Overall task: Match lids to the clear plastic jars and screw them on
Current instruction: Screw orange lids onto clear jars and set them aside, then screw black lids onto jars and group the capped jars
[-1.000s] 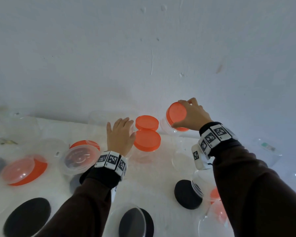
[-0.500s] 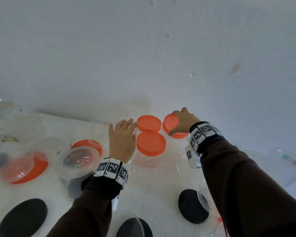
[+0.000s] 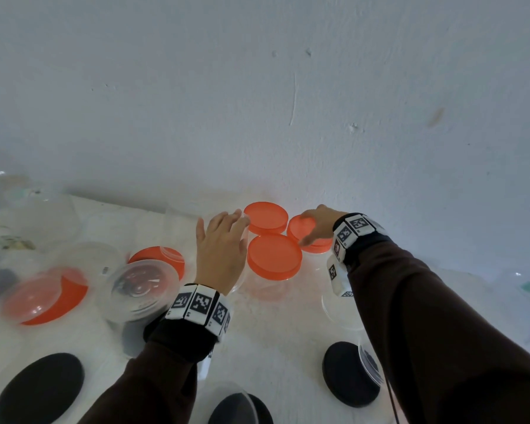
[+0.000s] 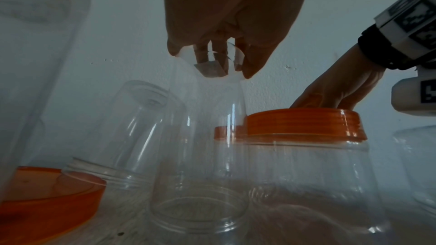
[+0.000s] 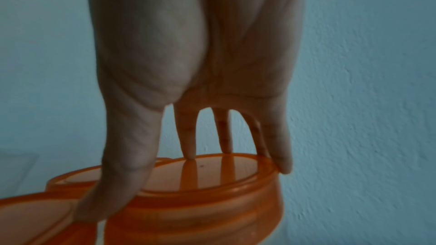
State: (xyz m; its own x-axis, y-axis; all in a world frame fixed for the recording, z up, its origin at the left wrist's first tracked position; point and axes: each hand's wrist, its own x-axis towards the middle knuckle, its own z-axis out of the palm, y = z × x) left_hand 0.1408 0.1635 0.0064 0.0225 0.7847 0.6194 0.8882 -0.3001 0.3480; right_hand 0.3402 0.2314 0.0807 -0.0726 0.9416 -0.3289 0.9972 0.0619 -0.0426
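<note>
Three clear jars with orange lids stand together at the back of the white table, against the wall. My right hand [image 3: 315,224] holds the rightmost orange lid [image 3: 300,229]. In the right wrist view the thumb lies against the lid's [image 5: 212,208] near side, the little finger hooks its far rim, and two fingertips touch its top. My left hand [image 3: 221,249] rests on the base of an upturned, lidless clear jar [image 4: 200,156], with its fingers loosely laid over it. The other two lidded jars [image 3: 266,217] [image 3: 274,255] sit just right of that hand.
Loose black lids [image 3: 39,387] [image 3: 349,373] [image 3: 242,408] lie near the front. At the left are orange lids [image 3: 43,295] [image 3: 156,258] and several clear jars, one [image 3: 141,286] over something dark. More clear jars stand under my right forearm [image 3: 337,301]. The wall is close behind.
My right hand has brought the tilted orange-lidded jar down and stood it upright beside the other two. The left hand has stayed on the upturned jar.
</note>
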